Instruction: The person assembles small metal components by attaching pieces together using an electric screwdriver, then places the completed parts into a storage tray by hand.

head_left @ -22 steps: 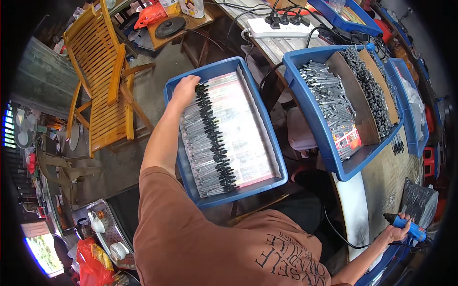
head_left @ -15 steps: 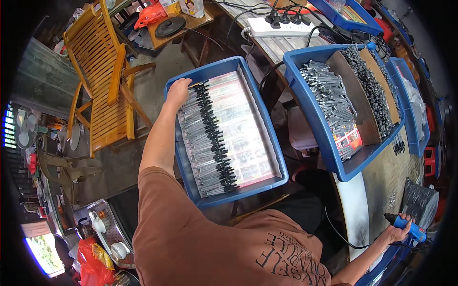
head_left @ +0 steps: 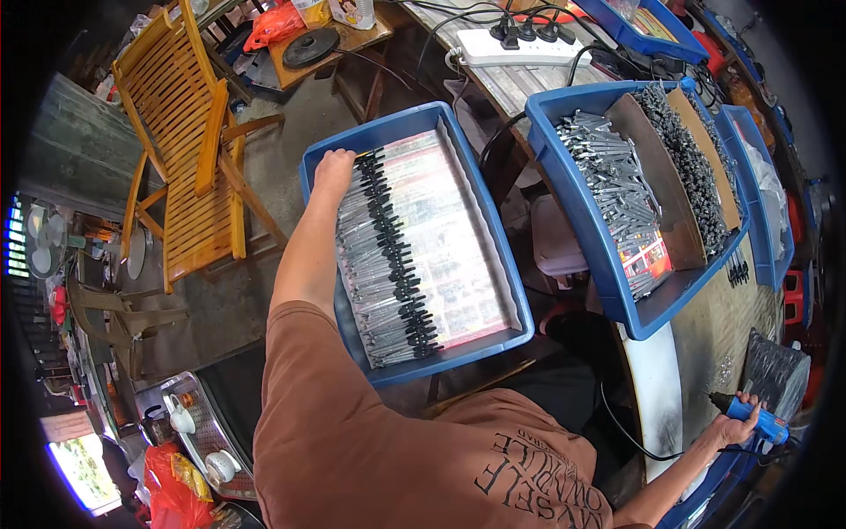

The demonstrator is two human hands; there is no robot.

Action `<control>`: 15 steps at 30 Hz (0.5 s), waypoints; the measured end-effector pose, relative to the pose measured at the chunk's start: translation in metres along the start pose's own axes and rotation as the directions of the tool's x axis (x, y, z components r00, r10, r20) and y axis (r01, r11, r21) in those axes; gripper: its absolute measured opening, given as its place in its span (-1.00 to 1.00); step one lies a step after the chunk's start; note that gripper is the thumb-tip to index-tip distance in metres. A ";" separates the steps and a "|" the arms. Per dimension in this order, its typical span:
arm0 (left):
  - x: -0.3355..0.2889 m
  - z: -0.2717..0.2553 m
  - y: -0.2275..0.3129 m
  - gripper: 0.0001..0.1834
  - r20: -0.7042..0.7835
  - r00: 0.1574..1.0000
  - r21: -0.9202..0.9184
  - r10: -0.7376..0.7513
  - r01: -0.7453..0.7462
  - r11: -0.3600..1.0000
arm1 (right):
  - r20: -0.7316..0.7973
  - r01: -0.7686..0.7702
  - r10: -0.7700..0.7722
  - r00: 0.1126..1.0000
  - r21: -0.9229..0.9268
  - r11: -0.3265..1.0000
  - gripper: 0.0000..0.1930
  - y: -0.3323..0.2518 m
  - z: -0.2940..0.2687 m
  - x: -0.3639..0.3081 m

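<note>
Shifting slightly leftward, left hand (head_left: 333,171) stays beside pens (head_left: 381,264).

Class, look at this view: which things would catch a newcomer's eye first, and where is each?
First, probably, the neat row of slim grey-and-black pieces along the left side of the blue tray at centre, with the left hand at its far end. Next comes the slatted wooden chair at upper left, then the blue tool held in the right hand at lower right.
</note>
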State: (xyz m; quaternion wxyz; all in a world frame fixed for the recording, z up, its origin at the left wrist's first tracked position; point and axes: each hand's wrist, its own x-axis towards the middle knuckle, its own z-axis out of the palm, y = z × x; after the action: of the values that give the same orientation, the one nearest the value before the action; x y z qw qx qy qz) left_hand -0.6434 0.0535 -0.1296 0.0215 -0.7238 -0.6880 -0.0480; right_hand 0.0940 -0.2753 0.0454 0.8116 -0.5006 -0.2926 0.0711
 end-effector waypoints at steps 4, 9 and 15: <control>0.002 0.003 -0.003 -0.89 -0.073 0.996 0.109 0.047 -0.039 0.993 | -0.031 -0.027 0.026 0.999 -0.009 1.000 -0.71 0.002 0.001 0.000; -0.003 0.008 -0.001 -0.92 -0.134 0.988 0.185 0.077 -0.051 0.981 | 0.023 -0.026 0.026 0.999 0.008 1.000 -0.72 0.002 -0.002 0.004; 0.003 0.004 0.002 -0.93 -0.130 0.992 0.232 0.008 0.022 0.972 | 0.049 -0.029 0.030 0.998 -0.009 1.000 -0.71 -0.001 0.009 0.000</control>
State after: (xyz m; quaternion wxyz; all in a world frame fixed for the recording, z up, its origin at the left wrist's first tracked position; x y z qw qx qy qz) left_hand -0.6411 0.0569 -0.1332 0.1510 -0.7091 -0.6886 -0.0138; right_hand 0.0891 -0.2687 0.0488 0.8010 -0.5063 -0.3053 0.0941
